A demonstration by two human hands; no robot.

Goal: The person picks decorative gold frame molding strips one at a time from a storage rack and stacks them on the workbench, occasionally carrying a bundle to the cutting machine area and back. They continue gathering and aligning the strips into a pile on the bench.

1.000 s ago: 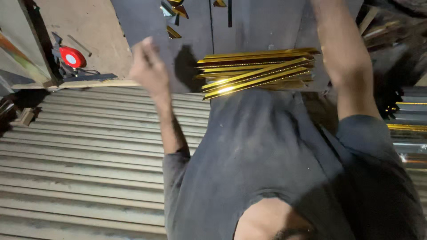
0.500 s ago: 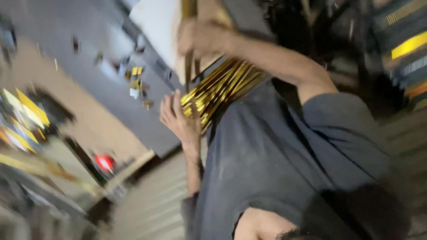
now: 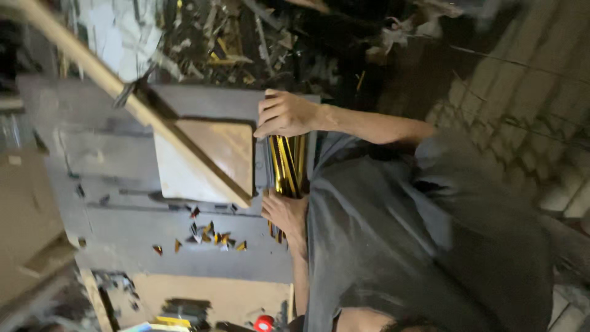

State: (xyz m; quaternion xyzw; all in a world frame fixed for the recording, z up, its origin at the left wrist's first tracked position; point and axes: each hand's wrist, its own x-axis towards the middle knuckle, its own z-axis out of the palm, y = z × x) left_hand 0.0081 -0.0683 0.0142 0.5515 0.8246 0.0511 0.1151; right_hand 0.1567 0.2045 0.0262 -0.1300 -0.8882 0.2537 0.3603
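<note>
Gold strips (image 3: pixel 287 165), bundled at bench (image 3: pixel 110 154) edge, both hands' grip at ends

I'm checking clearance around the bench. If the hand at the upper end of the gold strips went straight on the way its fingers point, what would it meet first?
Probably the pale wooden board on the grey bench. That right hand, over the gold strip bundle, points its fingers toward the board's edge, very close by. Depth is unclear, so it might pass just above.

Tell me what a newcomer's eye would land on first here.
First, the bundle of shiny gold strips at the centre, lying at the edge of the grey worktable. The right hand grips its upper end and the left hand rests at its lower end. Next to it sits a pale wooden block, with small gold offcuts scattered on the table below.
</note>
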